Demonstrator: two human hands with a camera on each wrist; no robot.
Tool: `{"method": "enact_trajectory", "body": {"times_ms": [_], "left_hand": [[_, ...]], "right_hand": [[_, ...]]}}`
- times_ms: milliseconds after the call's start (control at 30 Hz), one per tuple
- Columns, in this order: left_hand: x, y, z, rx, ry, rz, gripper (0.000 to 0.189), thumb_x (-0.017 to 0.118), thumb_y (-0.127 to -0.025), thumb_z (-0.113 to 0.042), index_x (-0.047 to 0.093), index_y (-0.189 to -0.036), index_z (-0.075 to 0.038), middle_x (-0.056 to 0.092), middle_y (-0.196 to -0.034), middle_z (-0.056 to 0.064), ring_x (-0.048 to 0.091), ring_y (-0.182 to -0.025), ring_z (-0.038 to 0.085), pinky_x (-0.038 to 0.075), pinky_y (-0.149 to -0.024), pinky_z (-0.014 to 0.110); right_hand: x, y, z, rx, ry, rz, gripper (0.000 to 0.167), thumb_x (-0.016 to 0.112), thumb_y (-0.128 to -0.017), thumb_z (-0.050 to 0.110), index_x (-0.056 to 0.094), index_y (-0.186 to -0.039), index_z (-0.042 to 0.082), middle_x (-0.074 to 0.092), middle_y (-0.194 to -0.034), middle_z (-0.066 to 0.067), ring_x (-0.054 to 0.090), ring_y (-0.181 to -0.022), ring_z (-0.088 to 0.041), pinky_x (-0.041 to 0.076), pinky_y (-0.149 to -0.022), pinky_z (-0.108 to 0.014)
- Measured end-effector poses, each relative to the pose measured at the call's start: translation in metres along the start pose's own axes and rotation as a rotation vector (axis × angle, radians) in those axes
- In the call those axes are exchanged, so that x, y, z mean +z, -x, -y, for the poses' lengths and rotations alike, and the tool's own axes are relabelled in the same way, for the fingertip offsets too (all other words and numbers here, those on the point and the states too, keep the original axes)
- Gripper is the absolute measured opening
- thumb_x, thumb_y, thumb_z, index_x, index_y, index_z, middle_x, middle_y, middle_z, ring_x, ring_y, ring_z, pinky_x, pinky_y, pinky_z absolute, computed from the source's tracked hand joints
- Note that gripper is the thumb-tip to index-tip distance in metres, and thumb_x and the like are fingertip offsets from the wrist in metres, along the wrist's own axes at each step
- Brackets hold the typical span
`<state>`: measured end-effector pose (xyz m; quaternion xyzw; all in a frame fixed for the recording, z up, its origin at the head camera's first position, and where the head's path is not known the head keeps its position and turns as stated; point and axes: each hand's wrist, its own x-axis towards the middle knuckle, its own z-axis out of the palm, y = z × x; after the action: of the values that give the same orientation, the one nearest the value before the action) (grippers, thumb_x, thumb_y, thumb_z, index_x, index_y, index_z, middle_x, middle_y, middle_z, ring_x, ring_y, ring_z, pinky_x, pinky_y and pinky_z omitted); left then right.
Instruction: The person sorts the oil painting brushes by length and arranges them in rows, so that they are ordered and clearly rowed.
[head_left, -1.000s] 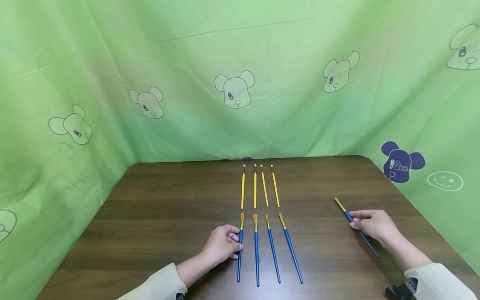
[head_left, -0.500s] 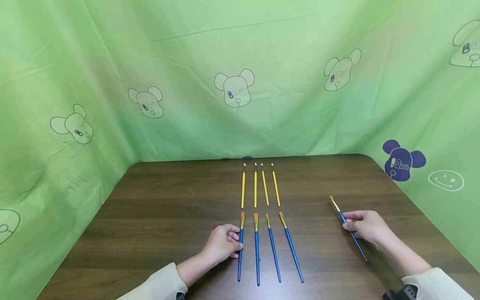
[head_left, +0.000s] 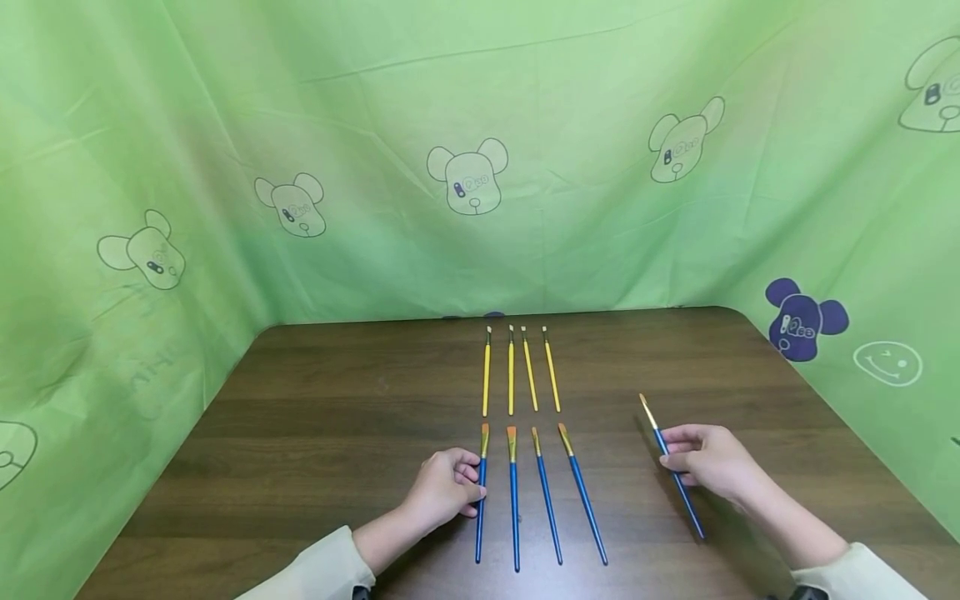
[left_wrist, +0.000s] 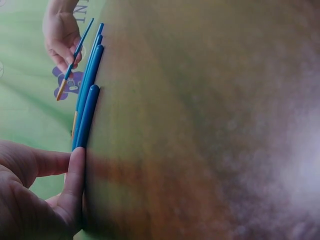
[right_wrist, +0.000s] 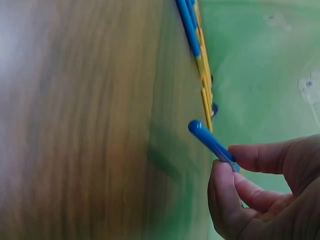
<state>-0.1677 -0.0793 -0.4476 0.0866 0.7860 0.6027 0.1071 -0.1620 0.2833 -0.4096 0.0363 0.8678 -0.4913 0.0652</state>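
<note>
My right hand (head_left: 708,460) pinches a blue-handled paintbrush (head_left: 678,483) between thumb and fingers, its bristle end pointing away. In the right wrist view the brush's rounded blue handle end (right_wrist: 202,132) sticks out past the fingertips. My left hand (head_left: 442,487) grips the handle of the leftmost blue paintbrush (head_left: 480,533), which lies on the table. To its right lie three more blue brushes, a flat one (head_left: 514,517), a thin one (head_left: 547,508) and a slanted one (head_left: 585,504), all with orange bristles at the far end.
Behind the blue brushes is a row of several thin yellow brushes (head_left: 511,379) with pale tips. The brown wooden table (head_left: 315,467) ends at a green cloth (head_left: 375,250) printed with bear heads, which hangs around its back and sides.
My right hand has moved left with its paintbrush, toward the rows, and the brush has turned a little more upright in view. The left hand stays on its brush.
</note>
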Motion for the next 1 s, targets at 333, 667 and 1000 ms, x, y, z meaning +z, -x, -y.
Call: {"method": "enact_trajectory", "body": {"times_ms": [333,667,1000], "left_hand": [[0.001,0.0,-0.001,-0.001,-0.002,0.0,0.034,0.07,-0.076,0.016,0.06,-0.108,0.011,0.057,-0.081,0.009,0.06,-0.065,0.017,0.058,-0.049,0.033],[0.001,0.001,-0.002,-0.019,-0.011,-0.001,0.034,0.07,-0.076,0.016,0.06,-0.108,0.012,0.057,-0.081,0.009,0.06,-0.064,0.016,0.058,-0.05,0.032],[0.001,0.002,-0.003,-0.019,-0.014,0.003,0.034,0.07,-0.076,0.016,0.06,-0.108,0.012,0.057,-0.082,0.009,0.06,-0.066,0.017,0.058,-0.05,0.032]], "right_hand": [[0.023,0.011,0.015,0.001,-0.022,0.027,0.038,0.068,-0.082,-0.008,0.053,-0.115,-0.021,0.064,-0.087,-0.011,0.064,-0.075,-0.024,0.059,-0.064,-0.035],[0.042,0.02,0.021,-0.006,-0.01,0.051,0.037,0.071,-0.078,-0.008,0.057,-0.11,-0.018,0.06,-0.084,-0.011,0.064,-0.071,-0.023,0.059,-0.06,-0.035],[0.053,0.019,0.021,-0.009,0.04,0.03,0.037,0.075,-0.075,-0.007,0.059,-0.107,-0.015,0.06,-0.081,-0.009,0.062,-0.067,-0.021,0.058,-0.056,-0.033]]}}
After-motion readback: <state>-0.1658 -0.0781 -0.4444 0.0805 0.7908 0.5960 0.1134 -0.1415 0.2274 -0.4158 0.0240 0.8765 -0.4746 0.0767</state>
